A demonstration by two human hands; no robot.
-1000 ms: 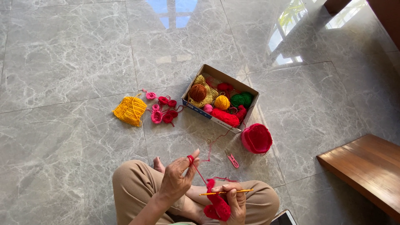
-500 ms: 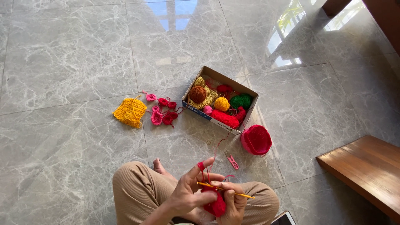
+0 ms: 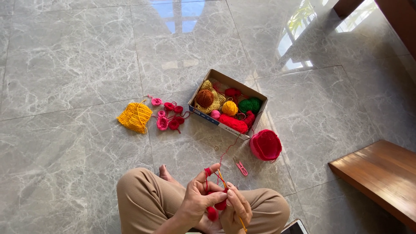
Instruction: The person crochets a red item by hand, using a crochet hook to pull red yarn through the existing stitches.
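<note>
I sit cross-legged on a grey marble floor. My left hand (image 3: 200,197) holds a small red crocheted piece (image 3: 216,209), with red yarn wound over its raised forefinger. My right hand (image 3: 236,209) grips a thin yellow crochet hook (image 3: 223,181) that points up and left between the two hands. A red strand (image 3: 229,147) runs from my hands to an open cardboard box (image 3: 255,118) holding several yarn balls in brown, yellow, green, pink and red.
A red crocheted cap (image 3: 265,145) lies right of the box, and a small pink clip (image 3: 241,167) lies near my knee. A yellow knitted piece (image 3: 135,117) and several small pink and red crocheted flowers (image 3: 169,117) lie to the left. A wooden bench (image 3: 381,173) stands on the right.
My left hand, raised with the yarn a second ago, has come down against my right hand. The hook has swung from lying flat to pointing up and left.
</note>
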